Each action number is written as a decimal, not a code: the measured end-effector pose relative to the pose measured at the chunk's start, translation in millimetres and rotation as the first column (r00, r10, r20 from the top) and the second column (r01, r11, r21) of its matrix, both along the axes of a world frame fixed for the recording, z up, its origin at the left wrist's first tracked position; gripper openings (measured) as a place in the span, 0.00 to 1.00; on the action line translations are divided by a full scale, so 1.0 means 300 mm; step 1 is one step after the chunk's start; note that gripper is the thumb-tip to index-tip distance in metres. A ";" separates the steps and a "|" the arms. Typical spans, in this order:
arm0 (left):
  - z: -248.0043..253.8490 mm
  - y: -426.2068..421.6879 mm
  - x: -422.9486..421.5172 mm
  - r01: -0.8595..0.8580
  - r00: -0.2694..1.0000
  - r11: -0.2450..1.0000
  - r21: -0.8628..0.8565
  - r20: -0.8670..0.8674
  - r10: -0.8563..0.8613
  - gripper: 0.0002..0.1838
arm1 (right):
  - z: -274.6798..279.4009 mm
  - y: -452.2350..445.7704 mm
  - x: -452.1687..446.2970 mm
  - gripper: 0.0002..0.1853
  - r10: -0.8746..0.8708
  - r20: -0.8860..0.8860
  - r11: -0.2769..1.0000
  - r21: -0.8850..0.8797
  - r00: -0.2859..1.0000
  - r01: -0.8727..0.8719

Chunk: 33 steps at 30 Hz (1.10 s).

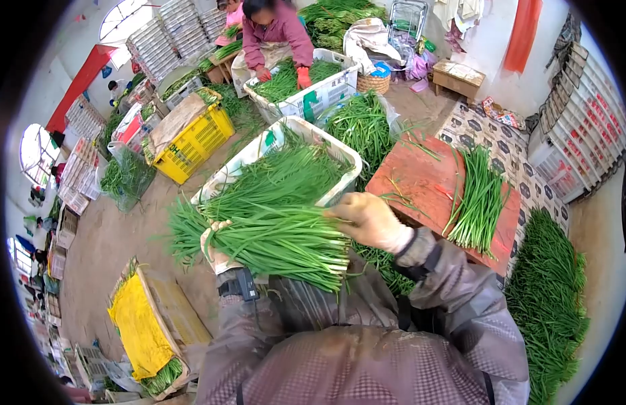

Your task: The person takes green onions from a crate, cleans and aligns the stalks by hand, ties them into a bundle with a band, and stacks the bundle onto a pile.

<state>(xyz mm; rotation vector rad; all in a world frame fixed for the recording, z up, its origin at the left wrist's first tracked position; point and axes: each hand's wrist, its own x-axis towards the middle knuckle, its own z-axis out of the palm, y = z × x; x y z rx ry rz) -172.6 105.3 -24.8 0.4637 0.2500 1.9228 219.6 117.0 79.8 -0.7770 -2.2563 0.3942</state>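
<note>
A thick bunch of green chives (279, 239) lies across my lap, its pale stem ends pointing right. My left hand (218, 248), in a pale glove, is wrapped round the leafy side of the bunch from below. At the upper stem ends, my gloved right hand (372, 221) has its fingers drawn together against the chives. Motion blurs those fingertips, and whatever they pinch is hidden. Just beyond the bunch stands a white plastic crate (347, 154) heaped with loose chives. To the right, a sorted bundle of chives (476, 199) rests on a red board (418, 179).
A co-worker (279, 34) in red gloves handles chives in another white crate (326, 101). A yellow crate (195, 138) stands at left, and a yellow-covered box (141, 324) lower left. Chives (546, 304) are piled along the right wall, below stacked crates (580, 128).
</note>
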 end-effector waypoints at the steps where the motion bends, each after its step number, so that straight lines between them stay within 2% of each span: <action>1: 0.005 -0.003 0.007 -0.019 1.000 1.000 -0.014 -0.022 0.018 0.13 | 0.004 0.008 -0.038 0.11 0.010 0.059 0.998 0.061 0.998 -0.013; 2: 0.010 -0.008 0.014 -0.040 0.998 0.999 -0.029 -0.045 0.038 0.13 | 0.004 0.014 -0.067 0.10 0.018 0.118 0.992 0.119 0.993 -0.032; 3: 0.034 -0.022 0.038 -0.059 0.997 0.997 -0.049 -0.061 0.056 0.14 | -0.009 0.024 -0.091 0.07 -0.077 0.291 0.985 0.172 0.954 0.027; 4: 0.029 -0.021 0.030 -0.048 0.998 0.998 -0.045 -0.047 0.045 0.14 | -0.016 0.025 -0.087 0.06 -0.015 0.074 0.997 -0.077 0.997 0.021; 5: 0.015 -0.016 0.017 -0.039 0.999 0.998 -0.041 -0.032 0.038 0.15 | -0.018 0.027 -0.075 0.05 -0.005 -0.153 0.948 -0.314 0.988 -0.044; 6: 0.000 -0.018 0.002 -0.034 0.999 0.999 -0.039 -0.016 0.034 0.15 | -0.012 0.025 -0.061 0.05 -0.048 -0.366 0.843 -0.514 0.930 -0.159; 7: -0.016 -0.023 -0.012 -0.050 0.999 0.998 -0.037 -0.018 0.049 0.15 | 0.064 0.020 -0.015 0.05 -0.074 -0.415 0.745 -0.628 0.907 -0.227; 8: -0.032 -0.026 -0.023 -0.061 0.998 0.998 -0.035 -0.022 0.061 0.15 | 0.063 0.030 0.027 0.06 -0.145 -0.550 0.693 -0.650 0.823 -0.312; 9: -0.041 -0.026 -0.026 -0.068 0.997 0.997 -0.030 -0.026 0.067 0.15 | 0.060 0.035 0.079 0.07 -0.206 -0.591 0.695 -0.650 0.780 -0.308; 10: -0.035 -0.033 -0.020 -0.104 0.993 0.988 -0.113 -0.068 0.097 0.15 | 0.029 0.050 0.127 0.07 -0.301 -0.635 0.629 -0.693 0.712 -0.352; 12: -0.015 -0.061 -0.004 -0.185 0.977 0.946 -0.268 -0.158 0.146 0.15 | -0.055 0.081 0.229 0.10 -0.188 -0.712 0.506 -0.660 0.676 -0.555; 13: -0.120 -0.016 -0.096 -0.020 0.999 0.996 -0.086 -0.050 0.016 0.16 | -0.048 0.081 0.237 0.13 -0.069 -0.484 0.476 -0.785 0.873 -0.398; 14: -0.158 -0.002 -0.111 -0.008 0.999 0.999 -0.042 -0.043 0.006 0.17 | -0.041 0.078 0.243 0.16 0.057 -0.207 0.469 -0.858 0.977 -0.209; 15: -0.185 0.010 -0.115 0.005 0.999 1.000 0.003 -0.034 -0.005 0.18 | -0.079 0.071 0.205 0.20 0.080 -0.069 0.616 -0.781 0.994 -0.103; 16: -0.188 0.015 -0.106 0.018 1.000 0.999 0.048 -0.025 -0.017 0.19 | -0.079 0.037 0.154 0.22 0.001 -0.076 0.632 -0.773 0.997 -0.060; 18: -0.168 0.008 -0.076 -0.021 0.999 0.998 -0.063 -0.034 0.019 0.18 | -0.070 0.023 0.059 0.22 -0.061 -0.071 0.624 -0.781 0.996 -0.017; 20: -0.125 -0.009 -0.042 -0.078 0.996 0.982 -0.171 -0.066 0.067 0.17 | -0.126 0.027 -0.023 0.21 -0.217 -0.208 0.602 -0.797 0.954 -0.037; 21: -0.106 -0.018 -0.029 -0.113 0.991 0.968 -0.223 -0.092 0.095 0.17 | -0.136 0.042 -0.050 0.18 -0.316 -0.280 0.666 -0.746 0.906 0.002; 22: -0.095 -0.023 -0.026 -0.152 0.985 0.950 -0.271 -0.118 0.124 0.16 | -0.138 0.051 -0.062 0.15 -0.420 -0.456 0.483 -0.844 0.785 -0.232; 23: -0.122 -0.009 -0.046 -0.270 0.954 0.938 -0.216 -0.194 0.230 0.15 | -0.135 0.062 -0.068 0.14 -0.400 -0.466 0.458 -0.848 0.789 -0.268; 26: -0.125 -0.007 -0.060 -0.166 0.984 0.967 -0.193 -0.096 0.150 0.13 | -0.115 0.060 -0.070 0.14 -0.384 -0.463 0.395 -0.864 0.799 -0.311; 27: -0.133 -0.006 -0.073 -0.168 0.969 0.977 -0.128 -0.206 0.139 0.13 | -0.109 0.056 -0.070 0.14 -0.388 -0.456 0.377 -0.872 0.801 -0.314; 30: -0.202 0.012 -0.113 -0.220 0.948 0.975 -0.041 -0.243 0.204 0.16 | -0.107 0.054 -0.077 0.14 -0.379 -0.473 0.398 -0.859 0.795 -0.322; 33: -0.084 -0.037 -0.016 -0.226 0.966 0.952 -0.207 -0.171 0.192 0.17 | -0.182 0.084 -0.093 0.15 -0.221 -0.370 0.805 -0.591 0.902 -0.045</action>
